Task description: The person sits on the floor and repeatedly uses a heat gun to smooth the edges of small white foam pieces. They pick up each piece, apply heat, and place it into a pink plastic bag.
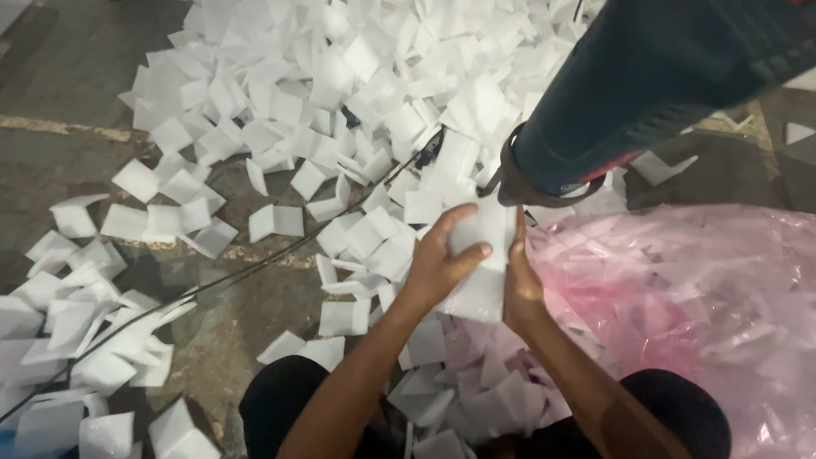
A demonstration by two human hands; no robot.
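Two hands, left (438,263) and right (520,285), each grip closed flat on one stack of white foam pieces (480,255) pressed between them. Uncounted folded white foam pieces (280,127) beyond; one pink plastic bag (705,297) right; one black cable (255,268) left.

We saw both forearms bare, with no sleeves reaching them. Our left hand (438,263) and right hand (520,285) wore no gloves. Black trousers covered our knees.
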